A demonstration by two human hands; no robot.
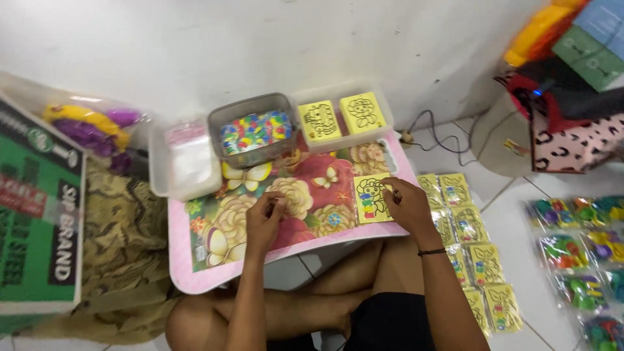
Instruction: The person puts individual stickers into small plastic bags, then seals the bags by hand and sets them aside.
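I sit cross-legged at a small pink table (195,276) with a flower and butterfly top. A yellow picture card (370,199) with a partly coloured cartoon outline lies on its right side. My right hand (404,205) rests on the card's right edge, fingers pinching at it. My left hand (264,218) lies on the middle of the table, fingers curled together near a printed flower; whether it holds something small is not visible.
A grey tub (250,130) of small colourful packets, a clear tray (344,117) with two yellow cards and a clear box (185,162) stand along the table's far edge. Bagged yellow cards (471,250) lie on the floor tiles at right, colourful bags (582,260) farther right. A green cardboard box (39,214) lies at left.
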